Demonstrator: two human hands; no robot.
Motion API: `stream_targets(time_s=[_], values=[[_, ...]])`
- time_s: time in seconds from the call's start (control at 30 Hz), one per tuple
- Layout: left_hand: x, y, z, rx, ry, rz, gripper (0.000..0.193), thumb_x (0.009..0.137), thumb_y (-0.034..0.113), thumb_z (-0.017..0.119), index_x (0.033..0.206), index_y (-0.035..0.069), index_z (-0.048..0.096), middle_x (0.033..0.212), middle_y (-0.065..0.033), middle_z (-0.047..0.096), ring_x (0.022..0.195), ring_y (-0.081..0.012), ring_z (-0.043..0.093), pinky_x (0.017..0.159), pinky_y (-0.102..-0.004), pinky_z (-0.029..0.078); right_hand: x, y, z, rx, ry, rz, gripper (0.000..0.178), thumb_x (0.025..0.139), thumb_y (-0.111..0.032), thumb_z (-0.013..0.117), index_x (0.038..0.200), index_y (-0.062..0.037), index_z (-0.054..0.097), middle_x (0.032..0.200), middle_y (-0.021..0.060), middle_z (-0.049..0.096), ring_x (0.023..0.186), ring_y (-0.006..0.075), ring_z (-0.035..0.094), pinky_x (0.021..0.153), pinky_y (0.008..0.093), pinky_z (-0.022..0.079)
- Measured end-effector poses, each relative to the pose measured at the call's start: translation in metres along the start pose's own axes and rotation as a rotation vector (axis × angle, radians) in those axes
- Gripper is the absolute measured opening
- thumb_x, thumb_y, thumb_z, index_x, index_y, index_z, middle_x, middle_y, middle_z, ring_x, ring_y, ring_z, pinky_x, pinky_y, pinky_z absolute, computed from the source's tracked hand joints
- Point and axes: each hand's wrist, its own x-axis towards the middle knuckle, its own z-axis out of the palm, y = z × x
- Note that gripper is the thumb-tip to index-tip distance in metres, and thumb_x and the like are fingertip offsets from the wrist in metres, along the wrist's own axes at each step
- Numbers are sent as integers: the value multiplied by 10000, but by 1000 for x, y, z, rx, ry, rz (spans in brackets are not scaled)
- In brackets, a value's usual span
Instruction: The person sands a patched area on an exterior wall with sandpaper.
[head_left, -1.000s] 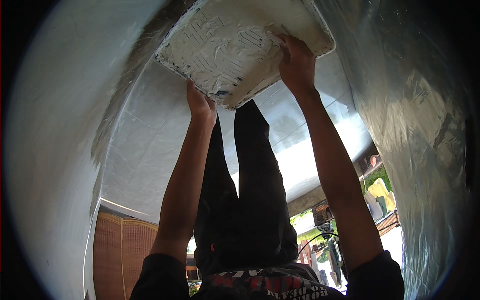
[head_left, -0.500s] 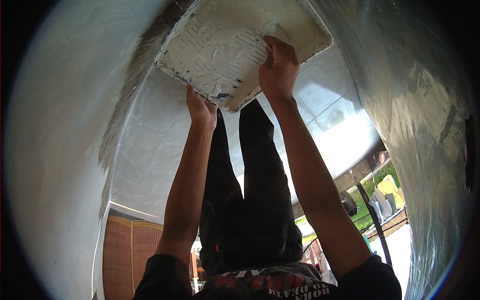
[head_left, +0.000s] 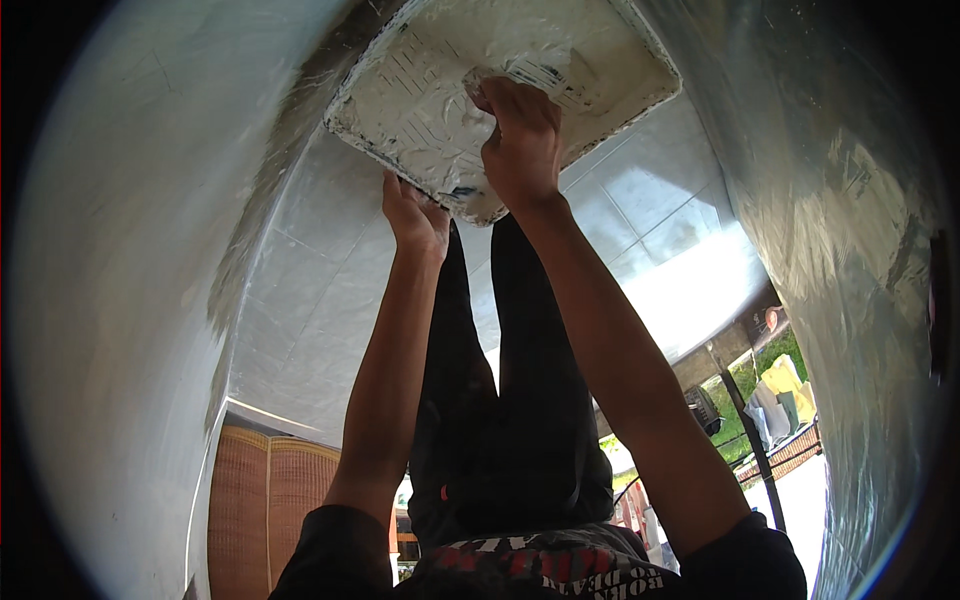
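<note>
A paint tray (head_left: 622, 112) with ridges in its floor is held up in front of me, coated and smeared with thick off-white paste (head_left: 420, 125). My left hand (head_left: 416, 218) grips the tray's near left edge, its fingers partly hidden beneath it. Over the middle of the tray, my right hand (head_left: 524, 145) is closed in a pinch, fingertips at the paste. Something small and paste-covered shows at those fingertips, but its kind cannot be made out.
A smooth grey wall (head_left: 130, 250) rises close on my left. On the right hangs clear plastic sheeting (head_left: 830, 230). Grey tiles (head_left: 310, 260) cover the floor below. Behind are a brown woven panel (head_left: 300, 500) and a dark post (head_left: 757, 440) beside hanging cloths (head_left: 785, 395).
My right hand has moved left across the tray, and the paste beneath it looks newly disturbed. The tray and my left hand have shifted slightly right in view.
</note>
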Motion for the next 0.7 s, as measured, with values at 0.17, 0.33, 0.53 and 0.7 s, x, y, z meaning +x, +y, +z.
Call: stream_targets(time_s=[0.17,0.33,0.53,0.7], values=[[1,-1,-1,-130,-5,-91,780,1046,582,245,1564,-1,245,1599,-192,293,1483,-350,289,1186,-556,271,-49,-16,19,-126,3,-35,280,749,-23,694,1019,-78,645,1089,35,636,1085,252,590,934,421,452],[-1,2,-1,-57,-9,-57,818,1036,602,253,1572,-14,212,1612,-198,266,1496,-358,262,1202,-560,240,-53,-20,-3,66,-92,100,409,749,103,641,1134,-34,658,1099,106,689,1054,314,628,907,452,468],[-5,-1,12,-97,5,-38,771,1042,580,304,1576,27,236,1614,-158,296,1484,-339,289,1203,-514,242,-11,27,-18,-255,109,173,473,745,109,618,1197,-30,624,1188,98,652,1140,320,574,982,465,413],[-8,1,-2,-79,-53,-8,854,1017,633,300,1588,7,184,1624,-205,240,1497,-399,239,1196,-609,202,-64,-16,13,-180,48,181,483,763,86,615,1237,-9,601,1211,101,623,1155,330,556,995,472,405]])
